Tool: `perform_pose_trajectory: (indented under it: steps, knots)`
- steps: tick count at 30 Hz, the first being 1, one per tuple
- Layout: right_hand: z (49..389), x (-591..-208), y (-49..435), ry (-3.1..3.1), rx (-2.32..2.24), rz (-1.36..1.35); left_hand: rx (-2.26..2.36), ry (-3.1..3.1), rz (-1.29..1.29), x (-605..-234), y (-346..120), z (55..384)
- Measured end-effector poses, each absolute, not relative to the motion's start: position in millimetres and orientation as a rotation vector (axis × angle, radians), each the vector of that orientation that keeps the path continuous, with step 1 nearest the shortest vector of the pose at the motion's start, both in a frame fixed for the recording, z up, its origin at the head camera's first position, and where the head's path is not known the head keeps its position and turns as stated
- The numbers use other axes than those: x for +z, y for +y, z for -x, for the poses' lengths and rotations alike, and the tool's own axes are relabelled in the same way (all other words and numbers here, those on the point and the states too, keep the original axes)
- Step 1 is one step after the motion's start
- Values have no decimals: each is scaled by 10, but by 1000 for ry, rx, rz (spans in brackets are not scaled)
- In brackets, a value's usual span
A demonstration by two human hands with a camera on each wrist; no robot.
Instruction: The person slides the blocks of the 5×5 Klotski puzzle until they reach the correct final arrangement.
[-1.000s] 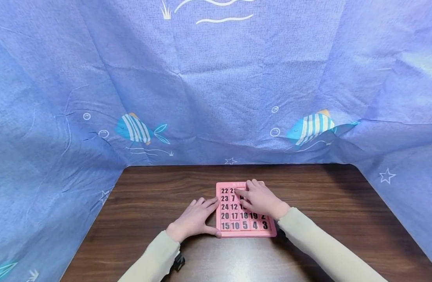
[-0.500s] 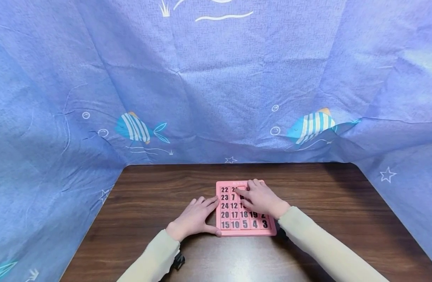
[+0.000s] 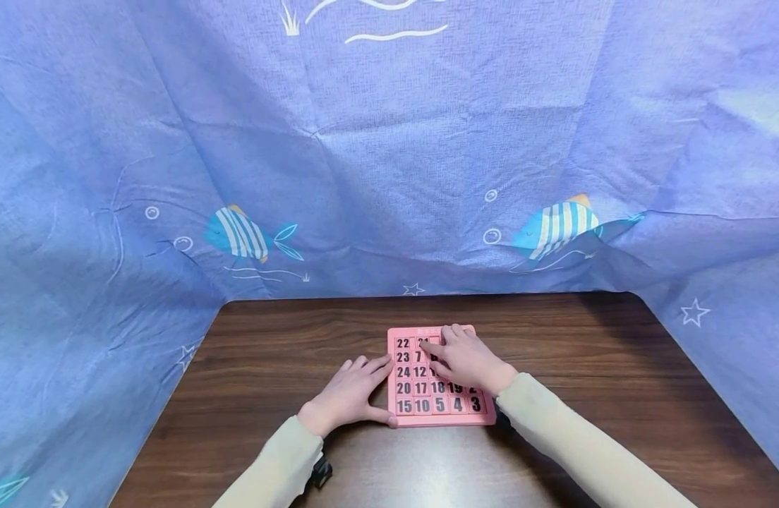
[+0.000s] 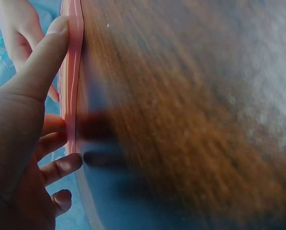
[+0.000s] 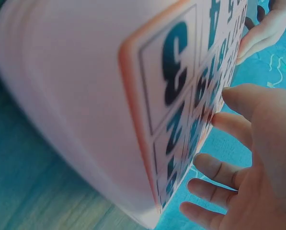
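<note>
A pink sliding number puzzle [image 3: 427, 421] lies flat on the table, its tiles printed with black numbers. My left hand [image 3: 345, 396] rests along its left side, thumb at the near left corner and fingers against the frame. In the left wrist view the left thumb [image 4: 42, 62] presses the pink edge. Over the upper right part of the board is my right hand [image 3: 472, 358], its index fingertip on the 21 tile [image 3: 423, 343] in the far row. The right hand hides several tiles. In the right wrist view its other fingers [image 5: 210, 191] are loosely bent and hold nothing.
The dark wood-grain table [image 3: 288, 331] surrounds the puzzle. Behind it and at both sides hangs a blue cloth [image 3: 389, 176] printed with striped fish. A small black device [image 3: 322, 471] is at the left wrist.
The 21 tile has slid slightly to the right, away from the 22 tile, with the right index finger on it. My left hand keeps its place at the puzzle's side.
</note>
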State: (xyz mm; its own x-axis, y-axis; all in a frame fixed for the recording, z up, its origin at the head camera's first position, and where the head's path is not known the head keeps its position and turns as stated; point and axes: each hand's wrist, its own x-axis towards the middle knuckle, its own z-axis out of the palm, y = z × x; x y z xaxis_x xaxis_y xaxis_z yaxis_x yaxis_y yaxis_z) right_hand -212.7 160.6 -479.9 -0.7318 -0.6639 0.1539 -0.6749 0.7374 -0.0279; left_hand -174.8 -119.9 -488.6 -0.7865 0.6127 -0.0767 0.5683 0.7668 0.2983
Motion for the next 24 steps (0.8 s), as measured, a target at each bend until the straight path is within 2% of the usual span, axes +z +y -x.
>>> perform_pose_trajectory:
  steps: [16,24]
  knots:
    - [2071,-4738,1747,-2876,96,-983,389,2789,-942,-4884,-1192,1765]
    - [2115,-4751,1551,-2844,134,-1017,403,2787,-948,-4876,-1200,1758]
